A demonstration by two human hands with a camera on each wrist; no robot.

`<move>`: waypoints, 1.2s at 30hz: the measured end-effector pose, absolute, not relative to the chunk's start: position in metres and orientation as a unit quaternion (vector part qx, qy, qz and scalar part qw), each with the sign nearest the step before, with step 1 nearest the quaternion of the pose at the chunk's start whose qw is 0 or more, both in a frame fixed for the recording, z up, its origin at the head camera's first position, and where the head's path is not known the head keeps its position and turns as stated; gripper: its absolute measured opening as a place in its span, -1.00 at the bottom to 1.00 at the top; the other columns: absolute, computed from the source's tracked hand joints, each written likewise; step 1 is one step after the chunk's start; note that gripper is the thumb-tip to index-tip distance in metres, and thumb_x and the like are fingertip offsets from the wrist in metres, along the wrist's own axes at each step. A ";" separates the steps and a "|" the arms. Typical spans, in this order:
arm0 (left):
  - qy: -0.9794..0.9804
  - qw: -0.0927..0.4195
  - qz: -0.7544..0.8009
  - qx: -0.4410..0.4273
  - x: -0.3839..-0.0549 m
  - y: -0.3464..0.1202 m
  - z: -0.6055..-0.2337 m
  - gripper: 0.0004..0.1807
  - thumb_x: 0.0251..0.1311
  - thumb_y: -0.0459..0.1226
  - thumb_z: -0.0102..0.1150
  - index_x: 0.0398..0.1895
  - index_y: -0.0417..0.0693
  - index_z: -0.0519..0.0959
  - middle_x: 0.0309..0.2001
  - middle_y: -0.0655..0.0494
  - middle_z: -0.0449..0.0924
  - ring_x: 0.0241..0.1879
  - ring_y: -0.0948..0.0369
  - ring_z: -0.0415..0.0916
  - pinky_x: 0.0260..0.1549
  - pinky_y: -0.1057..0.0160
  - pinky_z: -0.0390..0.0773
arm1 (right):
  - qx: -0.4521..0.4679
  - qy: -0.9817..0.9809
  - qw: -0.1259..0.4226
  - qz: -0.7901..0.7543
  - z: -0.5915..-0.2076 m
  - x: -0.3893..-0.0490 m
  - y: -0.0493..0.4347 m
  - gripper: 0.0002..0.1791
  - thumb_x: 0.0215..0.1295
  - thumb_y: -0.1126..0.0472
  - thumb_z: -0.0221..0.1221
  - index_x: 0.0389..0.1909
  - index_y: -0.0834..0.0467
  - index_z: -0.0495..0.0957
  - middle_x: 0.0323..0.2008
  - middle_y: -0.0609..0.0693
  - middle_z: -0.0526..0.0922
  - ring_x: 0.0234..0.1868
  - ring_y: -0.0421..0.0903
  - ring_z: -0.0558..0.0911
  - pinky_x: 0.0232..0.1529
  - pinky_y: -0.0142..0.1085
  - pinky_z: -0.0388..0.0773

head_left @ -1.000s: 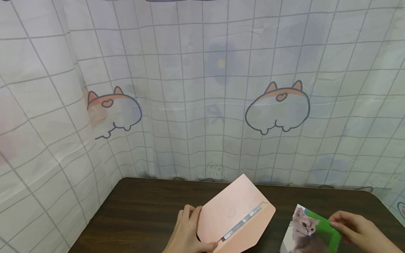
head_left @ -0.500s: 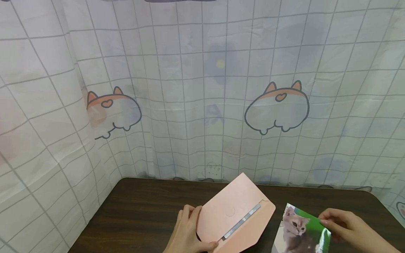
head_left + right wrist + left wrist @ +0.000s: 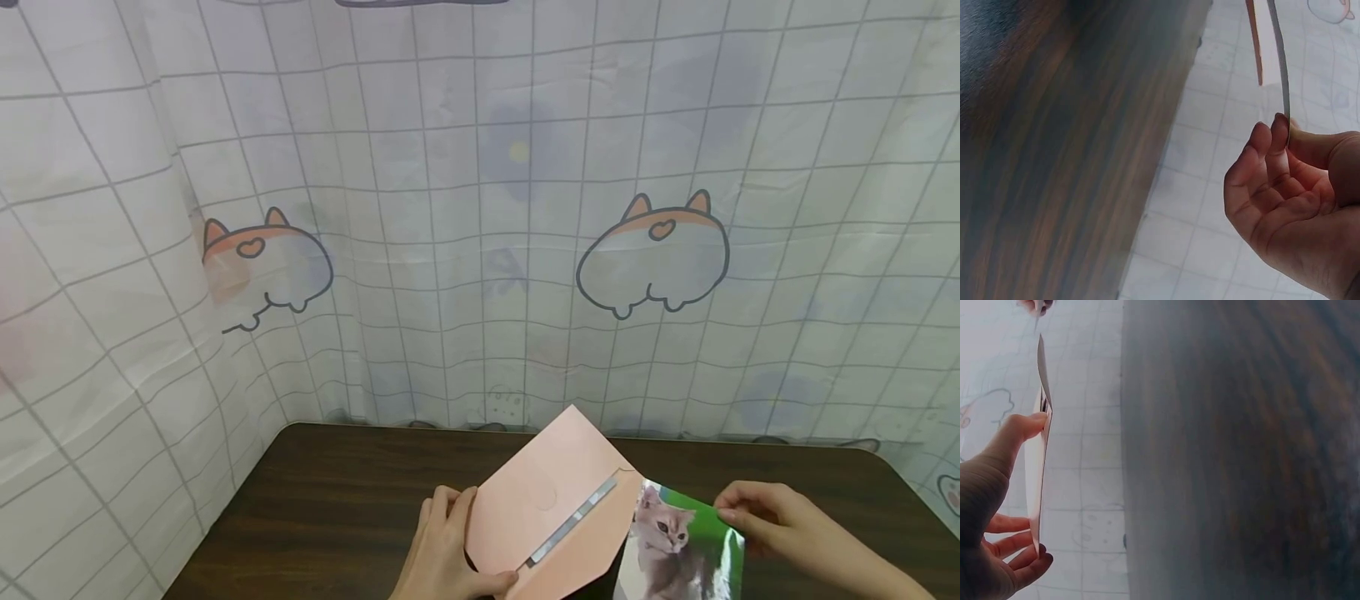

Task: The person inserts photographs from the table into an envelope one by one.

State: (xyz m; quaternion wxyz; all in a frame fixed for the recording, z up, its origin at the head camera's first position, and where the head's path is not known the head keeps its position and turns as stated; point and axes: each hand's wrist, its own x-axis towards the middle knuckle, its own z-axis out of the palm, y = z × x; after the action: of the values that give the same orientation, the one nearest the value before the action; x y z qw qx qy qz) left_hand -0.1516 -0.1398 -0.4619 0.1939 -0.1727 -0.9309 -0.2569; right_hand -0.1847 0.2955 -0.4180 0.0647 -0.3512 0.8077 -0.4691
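Note:
My left hand (image 3: 447, 550) grips a pale pink envelope (image 3: 525, 487) by its left edge, thumb near the opening. The envelope is tilted, its flap (image 3: 588, 537) folded out toward the lower right. A narrow silvery strip (image 3: 573, 518) shows along the opening. In the left wrist view the envelope (image 3: 1036, 469) appears edge-on between thumb and fingers. On the right, my right hand (image 3: 776, 521) pinches the upper right corner of a glossy cat picture card (image 3: 667, 537) with a green background. The card's left edge meets the flap in the head view; whether they touch I cannot tell.
A dark wood-grain table (image 3: 322, 500) lies below both hands. Behind it and at the left hangs a white gridded curtain (image 3: 450, 250) with cartoon animal prints, close to the table's back edge.
The right hand has carried the cat picture card leftward, up to the envelope's flap. The left hand and envelope have stayed nearly still.

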 end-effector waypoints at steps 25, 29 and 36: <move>-0.906 0.298 -0.225 -0.198 -0.148 -0.133 -0.463 0.07 -0.18 0.40 0.54 0.20 -0.26 0.59 -0.07 0.10 0.37 -0.21 0.25 0.22 -0.35 0.35 0.48 | -0.354 0.779 0.148 -0.496 -0.416 -0.193 0.249 -0.82 0.59 0.42 0.03 -0.17 0.36 0.60 -0.40 -0.30 0.62 -0.46 -0.38 0.51 -0.54 -0.34 0.49; -0.911 0.291 -0.226 -0.188 -0.147 -0.131 -0.461 0.10 -0.24 0.37 0.59 0.21 -0.28 0.59 -0.08 0.11 0.35 -0.19 0.24 0.22 -0.35 0.34 0.51 | -0.355 0.778 0.151 -0.496 -0.415 -0.193 0.247 -0.82 0.59 0.42 0.03 -0.18 0.35 0.61 -0.41 -0.31 0.61 -0.46 -0.40 0.51 -0.53 -0.36 0.49; -0.917 0.285 -0.219 -0.174 -0.146 -0.128 -0.461 0.13 -0.33 0.31 0.66 0.22 -0.30 0.58 -0.08 0.12 0.35 -0.17 0.23 0.24 -0.34 0.32 0.56 | -0.357 0.774 0.156 -0.499 -0.416 -0.193 0.244 -0.83 0.57 0.44 0.05 -0.21 0.35 0.62 -0.45 -0.30 0.59 -0.48 -0.39 0.51 -0.54 -0.36 0.48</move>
State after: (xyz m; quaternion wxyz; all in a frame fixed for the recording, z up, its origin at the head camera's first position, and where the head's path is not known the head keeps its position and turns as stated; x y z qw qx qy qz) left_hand -0.1460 -0.1279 -0.4609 0.2854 -0.1737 -0.9167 -0.2191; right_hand -0.1926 0.2440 -0.4156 0.1560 -0.3570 0.7741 -0.4989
